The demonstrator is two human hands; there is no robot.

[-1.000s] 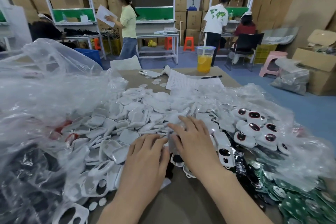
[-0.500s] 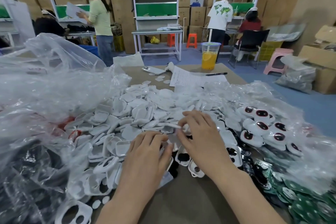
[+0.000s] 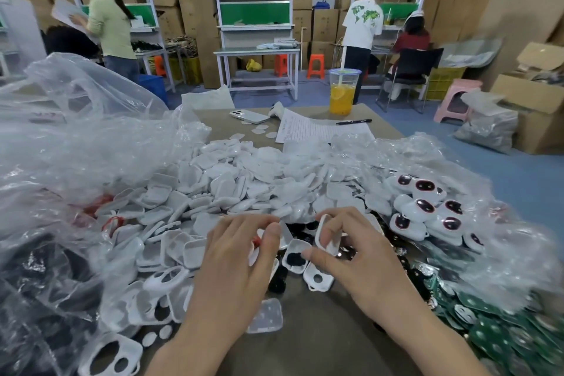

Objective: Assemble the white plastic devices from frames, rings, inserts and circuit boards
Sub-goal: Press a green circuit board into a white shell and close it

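Left hand [image 3: 241, 256] has its fingers curled, thumb and forefinger pinching a small white plastic piece [image 3: 253, 252] with a red spot showing; what kind of piece it is cannot be told. The right hand [image 3: 360, 259] pinches a white rounded plastic frame [image 3: 327, 235] on edge between thumb and bent fingers. Between the two hands lies a white plastic shell with a black insert [image 3: 294, 257], and just below it a white frame with a round hole [image 3: 317, 279]. A clear square plastic cover [image 3: 265, 314] lies on the brown tabletop [image 3: 305, 345] beside the left wrist. Beyond both hands spreads a heap of white plastic shells [image 3: 229, 180]. Finished white devices with dark oval windows [image 3: 424, 207] sit beyond and right of the right hand. Green circuit boards [image 3: 503, 333] lie right of the right forearm. A crumpled clear plastic bag [image 3: 76, 146] rises left of the left hand.
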